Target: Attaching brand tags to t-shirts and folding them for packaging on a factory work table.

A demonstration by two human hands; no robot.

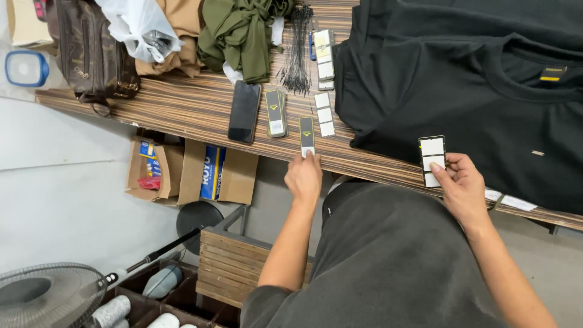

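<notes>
— Grip check first, from the left: what is the left hand [303, 178] doing?

— Its fingertips are pressed down on the near end of a single black hang tag [307, 135] lying flat near the front edge of the striped wooden desk [182, 106]. I'd call it a touch, or a pinch just starting; the fingers hide the tag's lower end, so I cannot tell whether it is lifted yet.

— What lies beside it?

— Left of that tag are a small stack of the same black tags [277, 113] and a dark phone [244, 112]. Just right of it is a strip of white stickers [324, 114]. Further back are a bundle of black plastic ties [297, 51] and a green garment [243, 33].

— And the right hand [463, 185]?

— Its thumb and fingers pinch the lower end of a dark-backed sticker card [432, 159], held upright at the desk's edge, just in front of the black shirt [486, 103] spread over the right side.

— How would you handle it well?

— My judgement: take only the one tag, keeping clear of the stack so nothing slides. Lift it by the end rather than dragging it over the edge. Hold the sticker card steady by its bottom, fingers off the white labels, so they stay clean and flat. Keep both well above the shirt.
</notes>
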